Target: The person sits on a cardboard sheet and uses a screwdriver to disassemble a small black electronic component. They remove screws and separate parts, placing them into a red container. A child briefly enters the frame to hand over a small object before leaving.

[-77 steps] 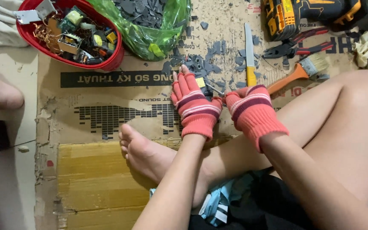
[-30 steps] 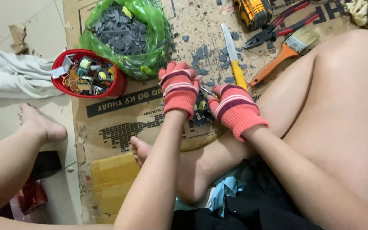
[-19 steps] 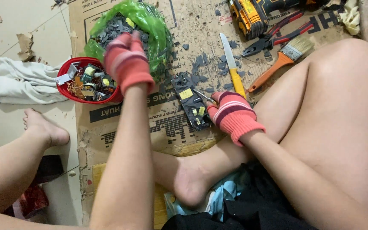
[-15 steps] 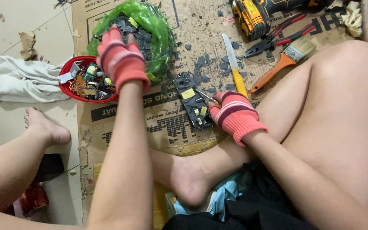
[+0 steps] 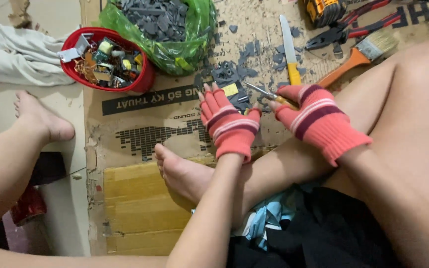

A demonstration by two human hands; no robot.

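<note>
- Left hand (image 5: 228,123), in a pink fingerless glove with dark red stripes, lies flat at frame centre, fingers together and stretched out, pressing on a small dark circuit board (image 5: 235,95) with a yellow part on it; not clamped around it, just held down.
- Right hand (image 5: 311,115), same kind of glove, centre right, closed tight round a yellow-handled tool (image 5: 266,93); its thin metal tip points left and reaches the board just beside the left fingertips.
- Board lies on flattened cardboard (image 5: 140,134) littered with grey plastic chips, just above the person's bare foot (image 5: 179,171).
- Red bowl (image 5: 107,60), upper left, holds mixed small electronic parts; touching its right side is a green plastic bag (image 5: 175,30) filled with grey plastic scraps.
- Knife with a yellow handle (image 5: 290,52) lies upright in the frame, top centre-right, near the right hand but apart from it.
- Paintbrush with an orange handle (image 5: 361,57) lies slanted at upper right, against the person's knee.
- Red-handled pliers (image 5: 353,30) and a yellow power tool (image 5: 323,10) sit at the top right edge.
- White cloth (image 5: 16,54) lies on the floor, far upper left.
- Second bare foot (image 5: 40,116) rests at left on the floor, beside the cardboard edge.
</note>
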